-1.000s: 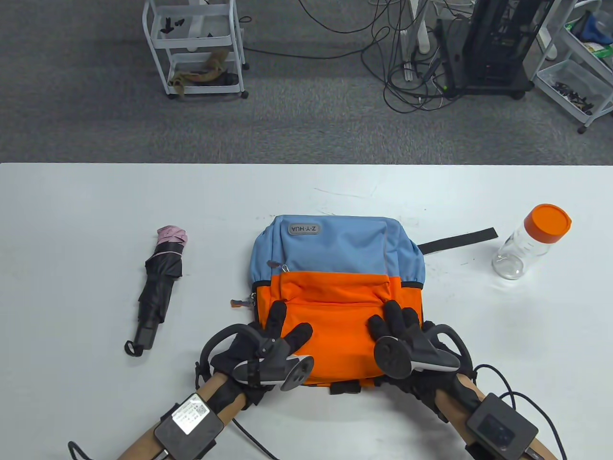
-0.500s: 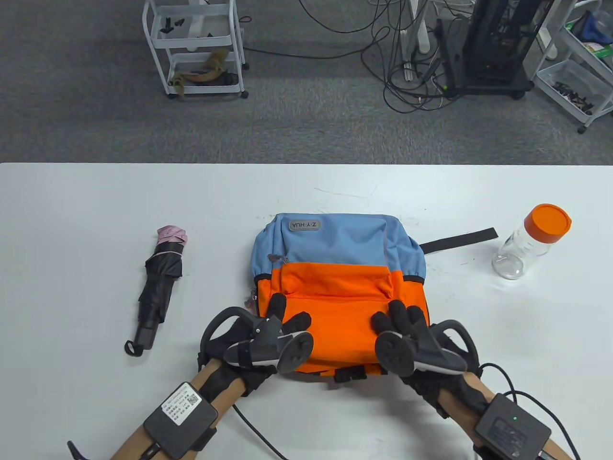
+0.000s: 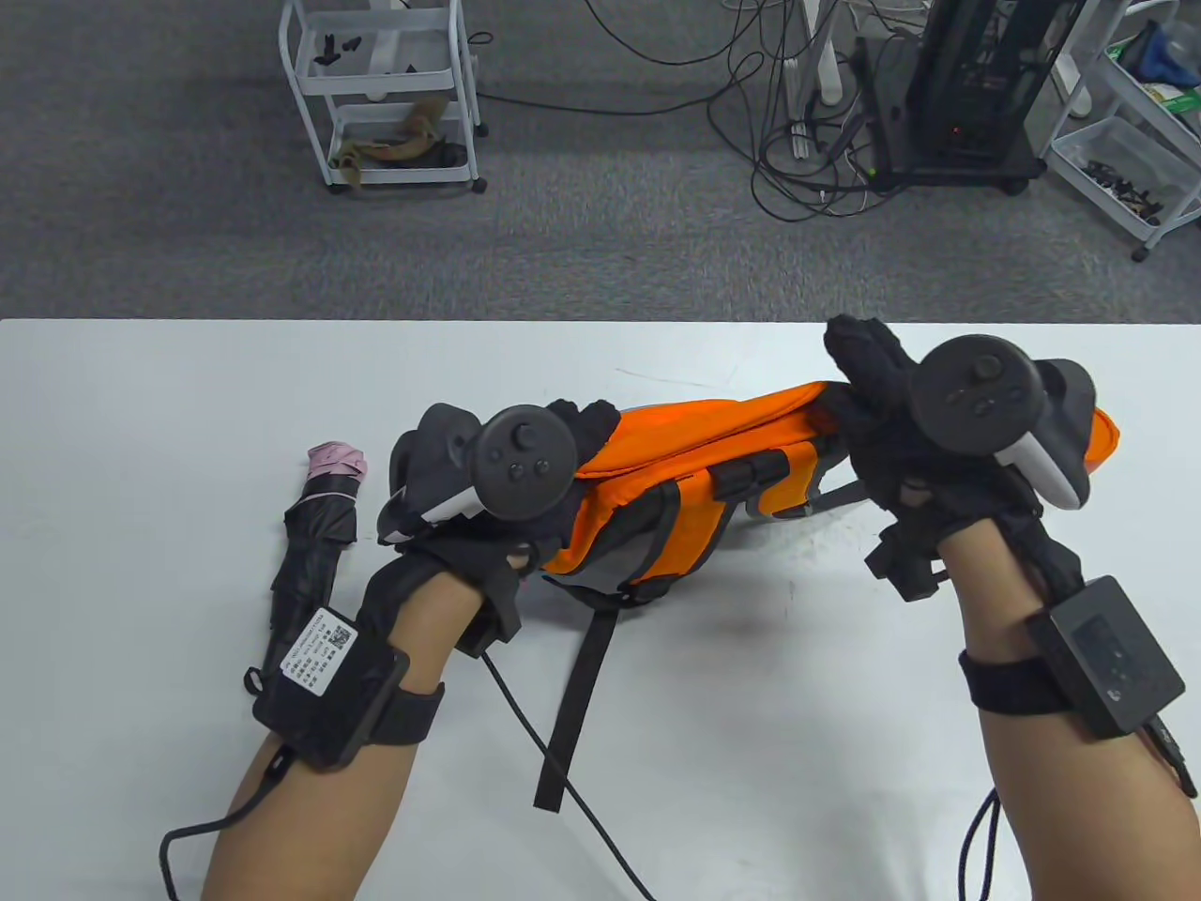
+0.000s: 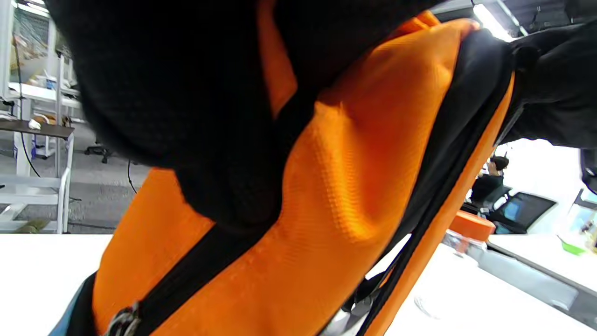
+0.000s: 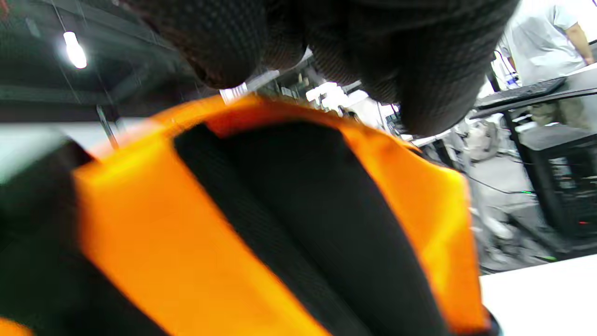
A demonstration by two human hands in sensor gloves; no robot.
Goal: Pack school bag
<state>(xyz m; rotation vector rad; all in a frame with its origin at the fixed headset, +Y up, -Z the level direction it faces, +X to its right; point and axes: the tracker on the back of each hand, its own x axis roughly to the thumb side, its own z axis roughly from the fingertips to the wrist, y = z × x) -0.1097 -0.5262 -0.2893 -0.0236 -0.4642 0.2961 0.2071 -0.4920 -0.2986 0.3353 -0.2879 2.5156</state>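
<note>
The school bag (image 3: 676,469) is lifted at centre frame in the table view, tipped on edge. The left hand (image 3: 507,488) grips its left end, the right hand (image 3: 901,441) its right end, fingers curled into the fabric.

Risks: the loose black strap (image 3: 577,694) trails on the table (image 3: 188,394) and may snag. The bottle (image 4: 468,233), right of the bag, could be knocked over. The folded umbrella (image 3: 314,535) lies just beside the left wrist.

Materials: soft woven orange cloth with black mesh padding, limp and likely to sag. The bottle is clear and rigid with an orange cap.
</note>
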